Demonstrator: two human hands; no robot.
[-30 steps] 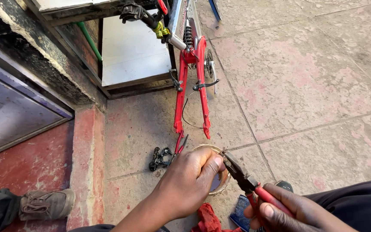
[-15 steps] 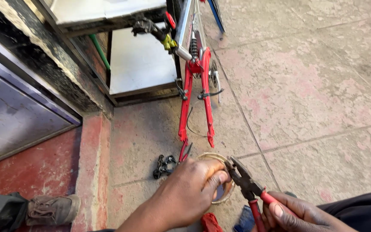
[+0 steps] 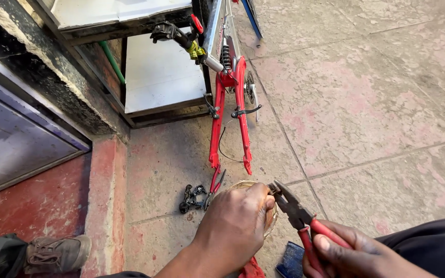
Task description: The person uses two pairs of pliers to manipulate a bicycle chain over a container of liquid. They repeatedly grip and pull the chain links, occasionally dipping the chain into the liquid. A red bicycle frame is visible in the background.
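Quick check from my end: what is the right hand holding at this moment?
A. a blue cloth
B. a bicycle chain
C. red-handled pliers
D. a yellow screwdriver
C: the right hand grips the red-handled pliers, whose nose meets the round metal part that the left hand holds.

Bicycle frame (image 3: 230, 98) stands ahead; a metal part (image 3: 191, 197) lies at its foot, a shoe (image 3: 57, 252) far left.

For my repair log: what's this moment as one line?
left hand: holds wire coil | right hand: red-handled pliers, jaws at coil | ahead: red bicycle frame
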